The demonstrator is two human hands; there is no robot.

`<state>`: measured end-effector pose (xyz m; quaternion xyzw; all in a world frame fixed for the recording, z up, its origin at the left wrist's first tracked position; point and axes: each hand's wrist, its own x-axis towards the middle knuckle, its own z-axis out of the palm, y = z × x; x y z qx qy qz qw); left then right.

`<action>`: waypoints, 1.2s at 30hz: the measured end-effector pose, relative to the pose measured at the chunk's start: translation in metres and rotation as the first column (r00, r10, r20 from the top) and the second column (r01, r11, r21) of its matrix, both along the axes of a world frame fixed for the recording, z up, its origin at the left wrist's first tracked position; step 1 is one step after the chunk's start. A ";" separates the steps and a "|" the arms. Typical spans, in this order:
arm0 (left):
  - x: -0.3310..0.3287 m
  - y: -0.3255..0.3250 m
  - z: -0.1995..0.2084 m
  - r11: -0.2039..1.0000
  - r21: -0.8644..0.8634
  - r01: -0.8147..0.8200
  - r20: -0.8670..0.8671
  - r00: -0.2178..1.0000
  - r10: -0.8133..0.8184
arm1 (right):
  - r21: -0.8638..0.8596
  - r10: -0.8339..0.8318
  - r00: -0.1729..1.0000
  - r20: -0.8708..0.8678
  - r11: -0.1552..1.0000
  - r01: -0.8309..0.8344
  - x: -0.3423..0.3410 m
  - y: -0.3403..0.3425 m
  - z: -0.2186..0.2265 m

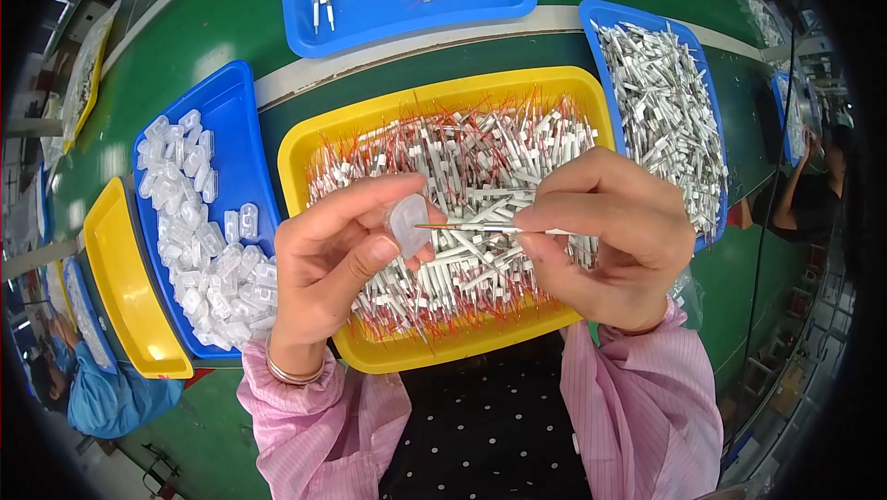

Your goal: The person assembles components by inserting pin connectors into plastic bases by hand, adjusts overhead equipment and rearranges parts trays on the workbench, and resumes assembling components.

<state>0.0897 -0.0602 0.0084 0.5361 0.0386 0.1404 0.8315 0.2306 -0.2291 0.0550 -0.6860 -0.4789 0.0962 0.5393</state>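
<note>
My left hand (337, 255) pinches a small translucent plastic housing (407, 224) between thumb and fingers. Opposite it, my right hand (610, 232) grips a thin metal-tipped white stick part (490, 226), whose tip points left and reaches the housing's face. Whether the tip is inside the housing, I cannot tell. Both hands are above a yellow tray (443, 358) heaped with white stick-like parts (462, 167) that have metal ends and fine red wires.
On the left, a blue tray (242, 112) holds many clear housings (199, 241), beside a yellow tray (129, 287). At right, another blue tray (601, 15) is full of white and metal sticks. A blue tray (416, 24) behind holds joined pieces. Other people sit at both sides.
</note>
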 end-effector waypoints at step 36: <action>-0.002 -0.020 -0.005 0.956 0.262 -0.133 -0.068 0.985 0.156 | -0.072 0.101 0.995 0.006 0.992 -0.100 -0.013 0.010 -0.023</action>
